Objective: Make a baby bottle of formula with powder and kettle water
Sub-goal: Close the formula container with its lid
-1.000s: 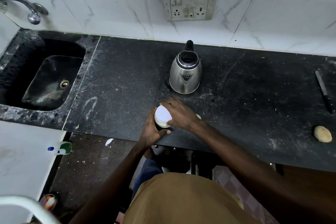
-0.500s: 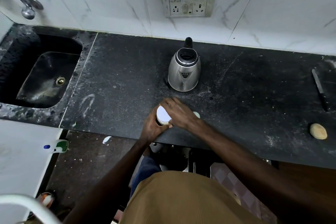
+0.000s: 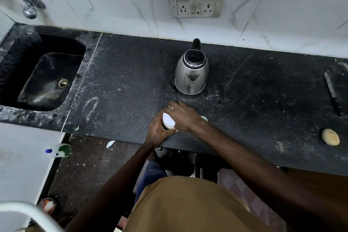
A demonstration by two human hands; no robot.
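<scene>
Step in hand: opening of the jar point(image 3: 171, 127), judged to be the powder container, though no label is legible; it stands at the near edge of the desk point(image 3: 122, 84), in front of the kettle point(image 3: 191, 75) and apart from it. Left hand point(image 3: 157, 133) wraps round the jar body from the near-left side and steadies it; right hand point(image 3: 185, 117) arches over the white lid point(image 3: 168, 119), fingers curled across its far rim; the 2 hands are thus together, clamped on 1 item. Lid appears seated, with no gap visible; task judged to be at an early stage. Kettle upright, spout toward the person, handle toward the wall. Pale object point(image 3: 204, 118) shows just behind the right wrist; mostly hidden, identity cannot be told; no bottle is plainly in view. Next move calls for a twist or lift of the lid by the right hand against a firm left-hand hold; jar kept upright so that no powder spills; lid set down on the desk away from the edge.
</scene>
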